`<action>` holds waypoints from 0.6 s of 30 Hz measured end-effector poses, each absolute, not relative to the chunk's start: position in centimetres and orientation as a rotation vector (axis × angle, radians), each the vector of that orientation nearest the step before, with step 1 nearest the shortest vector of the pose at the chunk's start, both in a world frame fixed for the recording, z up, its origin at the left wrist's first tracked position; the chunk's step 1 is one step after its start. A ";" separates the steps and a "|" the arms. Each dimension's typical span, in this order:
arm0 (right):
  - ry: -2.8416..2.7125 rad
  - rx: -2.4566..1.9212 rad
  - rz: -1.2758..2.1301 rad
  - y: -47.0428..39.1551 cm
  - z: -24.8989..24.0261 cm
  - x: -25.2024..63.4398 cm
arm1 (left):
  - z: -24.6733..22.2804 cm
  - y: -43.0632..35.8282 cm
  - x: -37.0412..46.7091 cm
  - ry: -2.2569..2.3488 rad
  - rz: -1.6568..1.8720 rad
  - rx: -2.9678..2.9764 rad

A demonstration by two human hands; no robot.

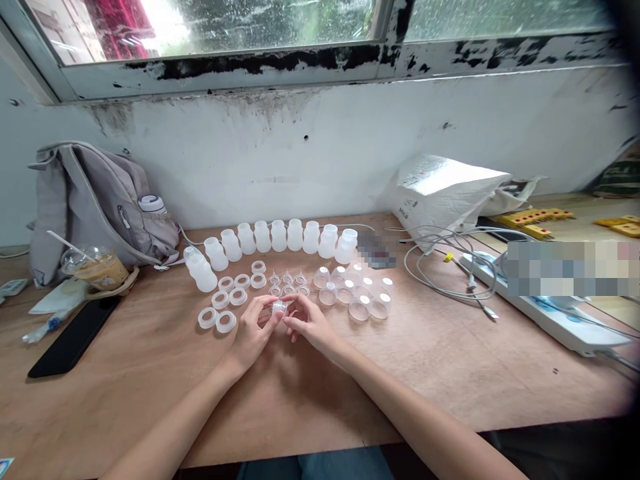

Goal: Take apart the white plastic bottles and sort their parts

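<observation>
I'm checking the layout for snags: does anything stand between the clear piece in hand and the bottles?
Yes: the nipples lie just beyond the clear piece, between it and the row of bottles. Nothing visible separates the left hand from the piece.

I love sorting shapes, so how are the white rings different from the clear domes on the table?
The rings have an open hole in the middle, while the domes are rounded, with pale round spots on top. The rings look cloudy white and low; the domes look clearer and taller. The rings lie on the left hand's side, the domes on the right hand's. Both are round and sit in groups on the table.
</observation>
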State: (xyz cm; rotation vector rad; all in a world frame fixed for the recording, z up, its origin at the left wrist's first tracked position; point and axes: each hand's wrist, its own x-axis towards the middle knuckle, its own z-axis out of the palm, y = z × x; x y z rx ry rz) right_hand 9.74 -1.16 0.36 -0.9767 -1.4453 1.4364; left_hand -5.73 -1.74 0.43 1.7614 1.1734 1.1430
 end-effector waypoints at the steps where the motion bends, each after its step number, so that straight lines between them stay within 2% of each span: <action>1: -1.419 -0.951 1.479 -1.1 0.3 9.7 | 0.4 -1.7 -5.7 1.173 1.154 1.751; 4: -1.409 -0.951 1.493 -1.0 0.2 9.6 | 0.4 -1.6 -5.7 1.169 1.159 1.716; 13: -1.636 -1.146 1.186 -1.2 0.5 9.9 | 0.1 -1.5 -5.6 1.020 1.123 1.597; 18: -1.642 -1.175 1.135 -1.2 0.4 9.9 | 0.2 -1.5 -5.6 1.023 1.101 1.488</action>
